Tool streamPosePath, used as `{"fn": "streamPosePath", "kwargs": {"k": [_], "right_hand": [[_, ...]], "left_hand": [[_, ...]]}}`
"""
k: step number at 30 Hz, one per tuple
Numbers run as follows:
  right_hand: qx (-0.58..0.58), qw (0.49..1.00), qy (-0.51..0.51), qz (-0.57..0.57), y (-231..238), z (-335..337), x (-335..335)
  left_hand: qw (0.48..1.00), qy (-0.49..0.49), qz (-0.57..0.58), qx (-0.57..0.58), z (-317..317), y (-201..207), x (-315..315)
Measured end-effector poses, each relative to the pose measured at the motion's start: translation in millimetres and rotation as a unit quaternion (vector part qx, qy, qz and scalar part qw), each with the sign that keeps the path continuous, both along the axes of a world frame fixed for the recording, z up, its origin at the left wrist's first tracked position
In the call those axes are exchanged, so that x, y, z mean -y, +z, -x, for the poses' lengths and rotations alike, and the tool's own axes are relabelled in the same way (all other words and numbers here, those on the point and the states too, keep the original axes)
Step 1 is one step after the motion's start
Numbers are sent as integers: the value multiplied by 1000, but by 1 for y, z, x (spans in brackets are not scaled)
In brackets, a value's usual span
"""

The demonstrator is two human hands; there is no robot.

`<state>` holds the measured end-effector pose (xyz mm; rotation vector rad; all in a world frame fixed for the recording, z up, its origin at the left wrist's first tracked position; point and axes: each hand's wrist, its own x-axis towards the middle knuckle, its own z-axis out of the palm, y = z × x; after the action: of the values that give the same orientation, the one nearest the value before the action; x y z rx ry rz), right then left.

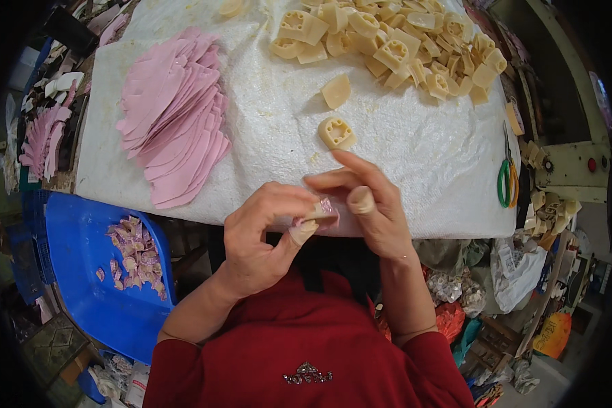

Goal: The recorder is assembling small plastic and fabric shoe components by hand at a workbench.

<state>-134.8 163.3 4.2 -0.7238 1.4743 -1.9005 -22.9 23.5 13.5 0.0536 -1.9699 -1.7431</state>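
A table [272,129] under a crinkled white woven sheet takes up most of the view, yellowish crumbs flecking the cover. Past its right edge stands a pale green machine [578,163] with a red button, and plastic bags [520,272] are bunched below the near right corner. Just off the near left corner sits a blue tub [92,289] with pink-and-beige pieces [137,255] inside. A heap of beige blocks [401,47], hollowed on one face, spreads toward the far right corner. On the left side lies a fanned stack of thin pink sheets [173,122] with curved outlines. At the near edge, the left hand [258,228] has thumb and fingers almost together; the right hand [384,211] is half open and empty, its thumb sheathed in something pale. Scissors [506,180] with green and orange handles rest by the right edge. One pitted block [337,132] lies apart, mid-table. Pinched in the left fingertips at the near edge is a small pink-and-beige piece [328,215], its pink surface glittery, partly hidden by the fingers.
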Motion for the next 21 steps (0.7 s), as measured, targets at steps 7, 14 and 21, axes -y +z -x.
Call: {"fn": "streamPosePath", "kwargs": {"k": [7,14,21], "right_hand": [[-183,983,-9,-26,-5,-10,3],[-112,993,-37,7,5,-13,7],[-407,900,-150,-47,8,-13,8]], "left_hand": [[993,41,-113,4,4,-13,-8],[992,56,-110,31,9,-12,-9],[996,54,69,15,12,-1,-10]]}}
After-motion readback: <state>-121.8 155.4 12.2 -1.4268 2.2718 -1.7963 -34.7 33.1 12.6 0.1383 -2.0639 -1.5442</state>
